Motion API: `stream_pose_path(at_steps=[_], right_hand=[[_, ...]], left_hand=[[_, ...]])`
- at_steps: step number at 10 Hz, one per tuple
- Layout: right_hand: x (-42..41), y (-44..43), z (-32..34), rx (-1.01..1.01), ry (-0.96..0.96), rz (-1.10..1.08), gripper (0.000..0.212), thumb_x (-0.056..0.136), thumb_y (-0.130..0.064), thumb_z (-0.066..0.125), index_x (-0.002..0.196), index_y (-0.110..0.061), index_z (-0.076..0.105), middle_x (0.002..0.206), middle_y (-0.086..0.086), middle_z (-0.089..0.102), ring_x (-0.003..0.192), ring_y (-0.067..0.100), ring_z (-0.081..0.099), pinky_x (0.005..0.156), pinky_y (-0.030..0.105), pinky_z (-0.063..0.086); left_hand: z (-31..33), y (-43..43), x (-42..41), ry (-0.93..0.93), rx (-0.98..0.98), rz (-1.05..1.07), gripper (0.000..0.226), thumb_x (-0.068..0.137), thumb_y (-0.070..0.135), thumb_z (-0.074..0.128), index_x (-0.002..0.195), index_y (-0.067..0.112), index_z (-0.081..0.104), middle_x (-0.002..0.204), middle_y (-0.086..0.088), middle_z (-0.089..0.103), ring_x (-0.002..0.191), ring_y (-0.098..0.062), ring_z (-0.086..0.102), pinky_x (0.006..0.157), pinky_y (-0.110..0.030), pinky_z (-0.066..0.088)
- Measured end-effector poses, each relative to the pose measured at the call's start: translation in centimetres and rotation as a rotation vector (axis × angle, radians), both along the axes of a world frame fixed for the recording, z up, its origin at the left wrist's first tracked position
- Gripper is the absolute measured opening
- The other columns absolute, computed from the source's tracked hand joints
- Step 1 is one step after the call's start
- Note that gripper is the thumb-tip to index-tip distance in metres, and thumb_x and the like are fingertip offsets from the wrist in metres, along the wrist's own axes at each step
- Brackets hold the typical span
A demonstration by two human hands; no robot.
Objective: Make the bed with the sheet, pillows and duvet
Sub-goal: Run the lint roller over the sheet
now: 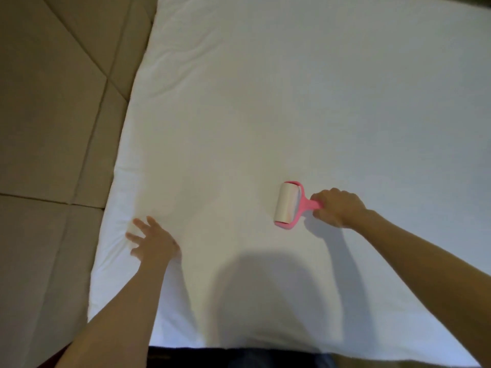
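Observation:
A white sheet (292,102) covers the bed and fills most of the head view, smooth in the middle with soft creases along its left edge. My right hand (337,207) grips the pink handle of a lint roller (288,203), whose white roll rests on the sheet. My left hand (152,241) lies flat on the sheet near the left edge, fingers spread, holding nothing. No pillows or duvet are in view.
A beige padded headboard (53,128) with stitched panels runs along the left side of the bed. The near edge of the bed (239,349) is at the bottom of the view, with dark clothing below it.

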State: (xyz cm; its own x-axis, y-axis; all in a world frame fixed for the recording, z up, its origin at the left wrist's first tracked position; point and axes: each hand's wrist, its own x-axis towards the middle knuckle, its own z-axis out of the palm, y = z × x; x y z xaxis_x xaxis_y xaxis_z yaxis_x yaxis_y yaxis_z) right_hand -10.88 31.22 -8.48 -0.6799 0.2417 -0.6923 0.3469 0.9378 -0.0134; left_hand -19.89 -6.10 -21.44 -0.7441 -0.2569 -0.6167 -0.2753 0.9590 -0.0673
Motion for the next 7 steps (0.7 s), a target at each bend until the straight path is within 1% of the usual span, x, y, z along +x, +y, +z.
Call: stream_pose_path(at_steps=[1, 2, 3, 4, 5, 6, 7], right_hand=[[1.2, 1.4, 0.6, 0.013, -0.015, 0.004, 0.021, 0.087, -0.033, 0.05, 0.102, -0.023, 0.061, 0.097, 0.002, 0.061, 0.088, 0.026, 0.059, 0.07, 0.029, 0.038], [1.2, 2.5, 1.6, -0.056, -0.059, -0.019, 0.019, 0.086, -0.03, 0.053, 0.1, -0.02, 0.062, 0.09, 0.0, 0.059, 0.083, 0.022, 0.057, 0.063, 0.027, 0.037], [0.7, 3.2, 2.3, -0.147, -0.023, -0.094, 0.016, 0.084, -0.028, 0.056, 0.097, -0.02, 0.063, 0.088, 0.0, 0.06, 0.084, 0.022, 0.058, 0.056, 0.026, 0.035], [-0.1, 3.0, 2.0, -0.128, 0.055, -0.131, 0.013, 0.085, -0.03, 0.054, 0.091, -0.019, 0.06, 0.082, -0.001, 0.056, 0.081, 0.024, 0.058, 0.054, 0.027, 0.034], [-1.7, 2.3, 1.2, -0.046, 0.065, -0.111, 0.015, 0.089, -0.032, 0.048, 0.092, -0.018, 0.054, 0.085, 0.0, 0.053, 0.078, 0.024, 0.054, 0.06, 0.028, 0.035], [-3.9, 1.0, 0.1, 0.0, 0.023, -0.058, 0.018, 0.092, -0.029, 0.045, 0.104, -0.018, 0.053, 0.092, 0.002, 0.053, 0.078, 0.023, 0.05, 0.067, 0.029, 0.037], [-7.0, -0.6, -0.8, -0.044, 0.009, -0.055, 0.022, 0.093, -0.028, 0.043, 0.109, -0.016, 0.052, 0.104, 0.006, 0.057, 0.08, 0.024, 0.048, 0.07, 0.03, 0.038]], left_hand=[[0.2, 0.6, -0.2, 0.065, 0.04, 0.091, 0.072, 0.091, 0.013, 0.05, 0.152, 0.014, 0.013, 0.157, -0.013, 0.005, 0.142, -0.041, 0.015, 0.111, -0.059, 0.023], [1.5, 2.6, -0.8, 0.104, 0.066, 0.162, 0.064, 0.092, 0.01, 0.043, 0.148, -0.003, 0.018, 0.155, -0.02, 0.009, 0.142, -0.037, 0.013, 0.114, -0.053, 0.02], [2.0, 4.5, -1.7, 0.184, 0.097, 0.056, 0.063, 0.092, 0.014, 0.047, 0.145, -0.01, 0.022, 0.157, -0.023, 0.008, 0.144, -0.034, 0.013, 0.113, -0.049, 0.025], [2.6, 7.2, -3.6, 0.246, 0.186, -0.165, 0.066, 0.093, 0.019, 0.05, 0.145, -0.01, 0.021, 0.157, -0.025, 0.009, 0.145, -0.035, 0.016, 0.111, -0.047, 0.028], [2.1, 8.7, -5.8, 0.289, 0.246, -0.337, 0.064, 0.093, 0.018, 0.05, 0.147, -0.004, 0.023, 0.157, -0.022, 0.012, 0.145, -0.033, 0.015, 0.113, -0.047, 0.025], [1.2, 9.0, -8.2, 0.315, 0.238, -0.406, 0.058, 0.095, 0.018, 0.045, 0.147, 0.0, 0.026, 0.158, -0.017, 0.015, 0.146, -0.032, 0.014, 0.114, -0.047, 0.022], [0.3, 8.6, -10.2, 0.355, 0.242, -0.388, 0.055, 0.097, 0.019, 0.041, 0.148, 0.003, 0.027, 0.159, -0.014, 0.016, 0.146, -0.031, 0.014, 0.114, -0.05, 0.021]])
